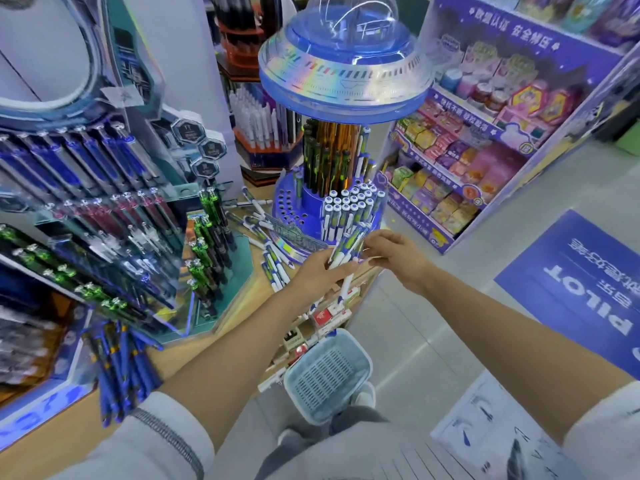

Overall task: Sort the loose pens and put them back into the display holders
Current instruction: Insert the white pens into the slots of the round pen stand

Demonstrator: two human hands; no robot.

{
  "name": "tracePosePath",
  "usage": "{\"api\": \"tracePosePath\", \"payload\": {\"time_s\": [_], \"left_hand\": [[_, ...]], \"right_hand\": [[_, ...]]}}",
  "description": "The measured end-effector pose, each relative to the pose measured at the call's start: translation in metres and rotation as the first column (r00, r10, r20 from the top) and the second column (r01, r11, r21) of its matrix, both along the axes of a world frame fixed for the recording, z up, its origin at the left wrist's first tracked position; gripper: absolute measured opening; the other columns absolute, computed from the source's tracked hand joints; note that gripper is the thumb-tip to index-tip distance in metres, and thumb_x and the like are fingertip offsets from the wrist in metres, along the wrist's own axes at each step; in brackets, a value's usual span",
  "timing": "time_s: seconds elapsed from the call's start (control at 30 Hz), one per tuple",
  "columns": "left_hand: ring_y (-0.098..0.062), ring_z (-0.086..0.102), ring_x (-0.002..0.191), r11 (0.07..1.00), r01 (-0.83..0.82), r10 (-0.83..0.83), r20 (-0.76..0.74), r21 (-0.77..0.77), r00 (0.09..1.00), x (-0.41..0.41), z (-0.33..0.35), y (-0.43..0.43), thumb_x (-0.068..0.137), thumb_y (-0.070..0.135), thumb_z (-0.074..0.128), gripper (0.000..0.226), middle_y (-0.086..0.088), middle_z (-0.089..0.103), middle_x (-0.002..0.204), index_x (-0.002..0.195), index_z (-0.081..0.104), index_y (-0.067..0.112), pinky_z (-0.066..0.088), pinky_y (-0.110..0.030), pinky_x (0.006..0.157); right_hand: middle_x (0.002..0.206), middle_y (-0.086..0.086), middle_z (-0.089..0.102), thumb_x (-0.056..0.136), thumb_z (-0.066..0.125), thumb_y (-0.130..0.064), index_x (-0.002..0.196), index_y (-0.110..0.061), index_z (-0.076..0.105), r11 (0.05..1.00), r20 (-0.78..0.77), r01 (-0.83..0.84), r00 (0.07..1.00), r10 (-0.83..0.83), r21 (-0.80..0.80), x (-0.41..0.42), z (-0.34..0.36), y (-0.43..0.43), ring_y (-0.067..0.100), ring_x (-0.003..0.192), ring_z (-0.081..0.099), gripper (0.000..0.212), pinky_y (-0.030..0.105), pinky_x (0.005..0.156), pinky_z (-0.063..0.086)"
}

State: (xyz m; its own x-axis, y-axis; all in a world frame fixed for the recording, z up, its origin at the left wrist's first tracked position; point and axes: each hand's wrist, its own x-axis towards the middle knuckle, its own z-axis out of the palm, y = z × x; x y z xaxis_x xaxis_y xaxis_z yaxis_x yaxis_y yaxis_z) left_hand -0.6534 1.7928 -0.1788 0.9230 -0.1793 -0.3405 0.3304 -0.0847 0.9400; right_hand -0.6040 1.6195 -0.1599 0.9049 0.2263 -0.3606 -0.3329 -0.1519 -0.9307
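A wooden table [242, 317] runs from the lower left toward the middle, and a purple shelf unit [519, 140] of boxed goods stands at the right over a grey floor with a blue PILOT floor sign [581, 282]. On the table's left side sits a tiered display [104, 209] of blue, pink and green pens. At its far corner stands the round blue display holder [346, 77], with a clear dome on top and a ring of holes in its base. A pale blue basket [329, 375] sits low beside the table edge. White-capped pens [349, 202] stand upright in the holder's right side, while the holes at its left are open. Loose pens [273, 261] lie scattered on the table just left of the holder, and a heap of blue pens [121, 368] lies at the near left. The left hand [318, 275] grips a bundle of pens [346, 251] just in front of the holder's base. The right hand [398, 258] pinches the bundle's upper part between thumb and forefinger.
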Motion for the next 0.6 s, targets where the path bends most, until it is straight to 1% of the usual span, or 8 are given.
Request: {"api": "tracePosePath", "payload": {"time_s": [0.07, 0.13, 0.2, 0.27, 0.33, 0.43, 0.53, 0.6], "left_hand": [[-0.02, 0.054, 0.071, 0.999, -0.037, 0.037, -0.003, 0.018, 0.999, 0.002, -0.001, 0.001, 0.092, 0.025, 0.064, 0.006, -0.01, 0.061, 0.077, 0.092, 0.062, 0.02, 0.039, -0.025, 0.048], [-0.021, 0.054, 0.069, 0.997, -0.074, 0.074, -0.006, 0.039, 0.997, 0.004, -0.002, 0.001, 0.093, 0.025, 0.063, 0.009, -0.01, 0.062, 0.075, 0.092, 0.061, 0.016, 0.039, -0.026, 0.048], [-0.021, 0.051, 0.065, 0.993, -0.103, 0.103, 0.002, 0.064, 0.995, 0.006, -0.003, 0.002, 0.093, 0.027, 0.063, 0.014, -0.008, 0.06, 0.071, 0.094, 0.061, 0.012, 0.039, -0.026, 0.048], [-0.019, 0.05, 0.062, 0.988, -0.138, 0.137, 0.01, 0.07, 0.99, 0.007, -0.003, 0.002, 0.093, 0.027, 0.062, 0.019, -0.005, 0.059, 0.07, 0.096, 0.06, 0.008, 0.039, -0.027, 0.047], [-0.016, 0.05, 0.059, 0.984, -0.166, 0.165, 0.015, 0.059, 0.986, 0.01, -0.002, 0.002, 0.094, 0.026, 0.062, 0.019, -0.004, 0.058, 0.069, 0.093, 0.059, 0.007, 0.039, -0.027, 0.047], [-0.014, 0.047, 0.055, 0.982, -0.185, 0.184, 0.016, 0.047, 0.983, 0.012, 0.0, 0.003, 0.094, 0.025, 0.061, 0.014, -0.004, 0.058, 0.069, 0.088, 0.058, 0.013, 0.038, -0.026, 0.045], [-0.013, 0.051, 0.058, 0.98, -0.195, 0.195, 0.016, 0.038, 0.981, 0.014, -0.002, 0.006, 0.094, 0.024, 0.061, 0.013, -0.002, 0.059, 0.075, 0.091, 0.058, 0.012, 0.038, -0.025, 0.045], [-0.013, 0.053, 0.059, 0.978, -0.2, 0.199, 0.017, 0.053, 0.98, 0.015, -0.002, 0.008, 0.094, 0.025, 0.061, 0.016, -0.002, 0.06, 0.075, 0.096, 0.059, 0.009, 0.038, -0.025, 0.045]], "right_hand": [[0.068, -0.002, 0.07, 0.095, 0.054, -0.008, 0.084, -0.01, 0.063, 0.993, 0.062, 0.119, 0.991, -0.119, 0.013, 0.003, 0.003, -0.009, 0.009, 0.064, 0.066, 0.014, 0.023, 0.064, 0.05], [0.062, -0.004, 0.069, 0.095, 0.052, -0.005, 0.082, -0.01, 0.06, 0.972, 0.143, 0.232, 0.962, -0.233, 0.022, 0.008, 0.007, -0.018, 0.008, 0.06, 0.066, 0.016, 0.021, 0.061, 0.051], [0.066, -0.002, 0.07, 0.095, 0.052, -0.004, 0.084, -0.011, 0.058, 0.943, 0.231, 0.334, 0.916, -0.328, 0.016, 0.015, 0.01, -0.024, 0.01, 0.063, 0.067, 0.014, 0.022, 0.062, 0.052], [0.075, 0.006, 0.07, 0.094, 0.054, -0.005, 0.086, -0.012, 0.057, 0.915, 0.312, 0.404, 0.87, -0.383, -0.005, 0.024, 0.013, -0.026, 0.017, 0.07, 0.069, 0.01, 0.029, 0.069, 0.054], [0.079, 0.01, 0.07, 0.092, 0.056, -0.007, 0.082, -0.017, 0.056, 0.897, 0.378, 0.44, 0.838, -0.394, -0.041, 0.031, 0.014, -0.023, 0.023, 0.076, 0.069, 0.014, 0.038, 0.075, 0.056], [0.083, 0.01, 0.071, 0.091, 0.06, -0.012, 0.084, -0.02, 0.058, 0.881, 0.448, 0.453, 0.822, -0.351, -0.14, 0.037, 0.012, -0.016, 0.024, 0.08, 0.07, 0.011, 0.043, 0.08, 0.057], [0.082, 0.005, 0.069, 0.091, 0.061, -0.014, 0.089, -0.018, 0.059, 0.868, 0.5, 0.446, 0.815, -0.294, -0.217, 0.039, 0.011, -0.01, 0.021, 0.08, 0.068, 0.005, 0.04, 0.081, 0.056], [0.081, 0.001, 0.067, 0.091, 0.06, -0.012, 0.086, -0.02, 0.058, 0.874, 0.519, 0.418, 0.819, -0.244, -0.248, 0.039, 0.013, -0.008, 0.018, 0.078, 0.065, 0.01, 0.033, 0.077, 0.054]]}}
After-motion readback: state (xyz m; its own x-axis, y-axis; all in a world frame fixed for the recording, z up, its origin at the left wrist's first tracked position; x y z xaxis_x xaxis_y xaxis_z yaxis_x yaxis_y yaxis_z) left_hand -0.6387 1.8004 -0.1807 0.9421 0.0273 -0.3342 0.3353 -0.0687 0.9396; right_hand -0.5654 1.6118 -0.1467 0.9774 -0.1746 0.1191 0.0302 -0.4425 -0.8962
